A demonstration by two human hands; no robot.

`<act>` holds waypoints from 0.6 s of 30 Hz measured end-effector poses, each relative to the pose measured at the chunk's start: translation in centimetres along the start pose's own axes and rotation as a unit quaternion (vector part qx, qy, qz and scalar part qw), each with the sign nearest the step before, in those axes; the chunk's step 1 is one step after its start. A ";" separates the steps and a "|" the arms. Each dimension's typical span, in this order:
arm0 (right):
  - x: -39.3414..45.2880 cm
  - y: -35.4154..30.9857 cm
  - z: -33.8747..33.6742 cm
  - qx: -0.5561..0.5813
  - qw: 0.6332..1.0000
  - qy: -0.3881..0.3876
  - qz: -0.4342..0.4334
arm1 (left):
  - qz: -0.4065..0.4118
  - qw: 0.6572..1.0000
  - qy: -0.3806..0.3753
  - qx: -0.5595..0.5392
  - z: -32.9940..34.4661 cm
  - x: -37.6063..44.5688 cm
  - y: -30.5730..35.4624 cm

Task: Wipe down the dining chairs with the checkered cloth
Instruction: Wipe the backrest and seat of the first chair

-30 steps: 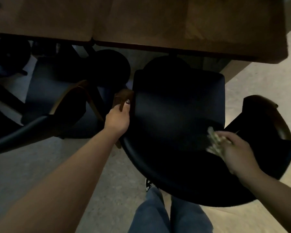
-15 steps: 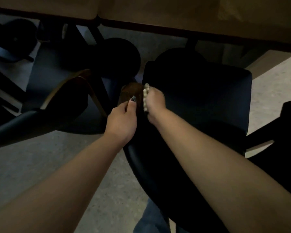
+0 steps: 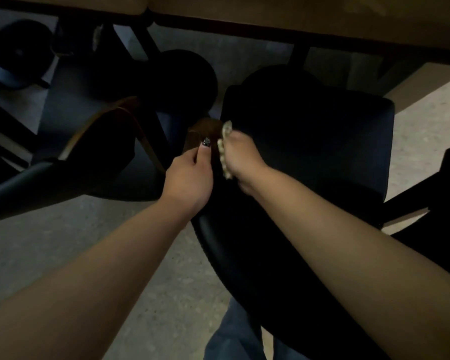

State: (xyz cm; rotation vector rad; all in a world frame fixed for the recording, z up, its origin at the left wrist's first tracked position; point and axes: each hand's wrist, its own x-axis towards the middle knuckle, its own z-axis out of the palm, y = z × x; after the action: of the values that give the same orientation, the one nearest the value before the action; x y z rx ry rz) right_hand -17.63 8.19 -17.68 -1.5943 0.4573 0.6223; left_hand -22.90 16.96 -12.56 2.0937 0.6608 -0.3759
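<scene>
Left hand [image 3: 190,178] grips the wooden armrest end [image 3: 205,128] of the dark dining chair [image 3: 309,141] — probably steadying it — while the right hand [image 3: 240,157], fingers curled around the bunched checkered cloth [image 3: 225,149], presses it against the armrest's inner side.

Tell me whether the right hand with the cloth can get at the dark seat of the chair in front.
Probably yes: the right hand holding the checkered cloth is at the dark padded seat's left edge, nothing lying on it.
</scene>
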 end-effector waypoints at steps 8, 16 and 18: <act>-2.4 5.9 -2.6 -0.078 0.989 -0.064 0.108 | -0.002 1.000 0.001 0.018 0.0 -0.2 0.4; -10.5 2.8 -2.0 -0.194 0.969 -0.009 -0.154 | -0.001 1.000 0.020 0.021 0.3 0.0 0.2; -12.5 2.6 -2.1 -0.223 0.949 -0.008 -0.224 | 0.001 1.000 0.021 0.023 0.3 0.0 0.2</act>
State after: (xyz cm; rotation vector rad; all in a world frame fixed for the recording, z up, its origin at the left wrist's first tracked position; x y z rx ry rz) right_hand -28.65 4.99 -11.66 -2.0367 -0.0771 0.4025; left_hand -22.78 16.59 -12.57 2.1506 0.6814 -0.3506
